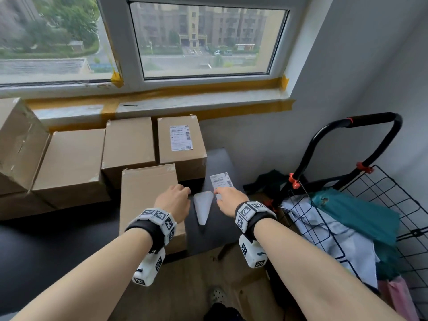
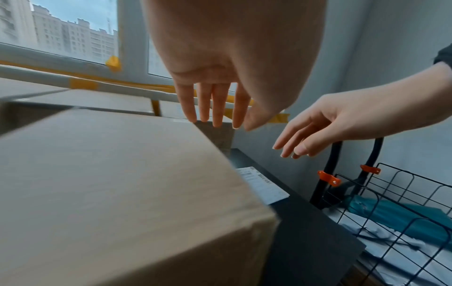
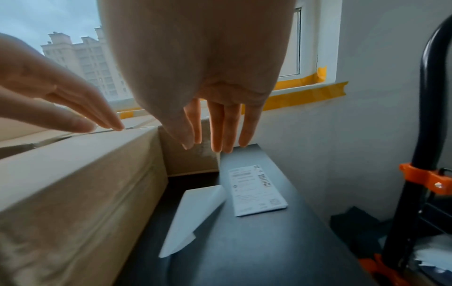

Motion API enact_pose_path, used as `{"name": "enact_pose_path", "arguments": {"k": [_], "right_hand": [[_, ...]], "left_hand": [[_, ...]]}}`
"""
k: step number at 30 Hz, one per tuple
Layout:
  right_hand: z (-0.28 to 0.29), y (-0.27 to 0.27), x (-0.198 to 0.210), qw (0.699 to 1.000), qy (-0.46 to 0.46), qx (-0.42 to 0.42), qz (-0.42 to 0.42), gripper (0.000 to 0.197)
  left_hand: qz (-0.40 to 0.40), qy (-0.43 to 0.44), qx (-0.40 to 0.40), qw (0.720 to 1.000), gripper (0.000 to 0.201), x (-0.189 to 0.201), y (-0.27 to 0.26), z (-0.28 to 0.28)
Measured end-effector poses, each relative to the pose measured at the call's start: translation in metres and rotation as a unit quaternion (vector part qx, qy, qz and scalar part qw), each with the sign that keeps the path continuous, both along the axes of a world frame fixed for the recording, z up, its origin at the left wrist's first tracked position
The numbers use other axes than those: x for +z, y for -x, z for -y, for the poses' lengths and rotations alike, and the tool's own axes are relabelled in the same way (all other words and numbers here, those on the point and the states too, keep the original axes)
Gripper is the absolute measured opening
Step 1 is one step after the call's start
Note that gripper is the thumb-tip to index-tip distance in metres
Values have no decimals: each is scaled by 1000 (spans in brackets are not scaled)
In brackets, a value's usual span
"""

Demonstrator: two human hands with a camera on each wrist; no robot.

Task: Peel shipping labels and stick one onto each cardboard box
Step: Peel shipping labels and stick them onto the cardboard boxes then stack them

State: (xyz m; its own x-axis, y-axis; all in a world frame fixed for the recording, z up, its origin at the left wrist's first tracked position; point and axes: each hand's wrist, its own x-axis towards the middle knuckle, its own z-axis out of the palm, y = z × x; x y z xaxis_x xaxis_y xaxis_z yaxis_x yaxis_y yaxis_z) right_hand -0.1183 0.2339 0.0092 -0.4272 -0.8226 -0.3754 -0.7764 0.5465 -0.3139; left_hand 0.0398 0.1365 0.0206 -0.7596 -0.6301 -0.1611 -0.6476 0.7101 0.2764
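A plain cardboard box point(image 1: 148, 195) stands nearest me on the dark table point(image 1: 222, 163). My left hand point(image 1: 176, 198) hovers over its right edge, fingers point(image 2: 216, 108) straight and holding nothing. A white shipping label point(image 1: 221, 180) lies flat on the table to the right; my right hand point(image 1: 228, 199) hangs just above its near end with straight fingers point(image 3: 225, 127), empty. A curled blank backing sheet point(image 1: 203, 208) lies between the hands. Behind, one box point(image 1: 181, 144) carries a stuck label point(image 1: 180, 137). Other plain boxes point(image 1: 128, 144) stand to the left.
A black wire cart point(image 1: 370, 205) with a handle and orange clips stands at the right, holding teal and white bags point(image 1: 356, 214). The windowsill point(image 1: 162, 105) with yellow tape runs behind the boxes. The wall point(image 1: 359, 77) closes the right side.
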Motion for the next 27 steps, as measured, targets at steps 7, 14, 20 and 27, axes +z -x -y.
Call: {"name": "enact_pose_path", "arguments": {"k": [7,14,20,27], "right_hand": [[-3,80,-34,1000,-16,-4,12,39],[7,131,-86,996,-32,-22,86,44],[20,148,-113,988,-17,-102,116,73],[29,159,-131,973,-53,-153,163,51]], "left_hand": [[50,-21,-24,998,31,-26,96,-9],[165,-89,-10,982,33,-84,151,-6],[259,-116,21,959,58,-110,165,-8],[239,-114,-35,964,60,-118,175,-11]]}}
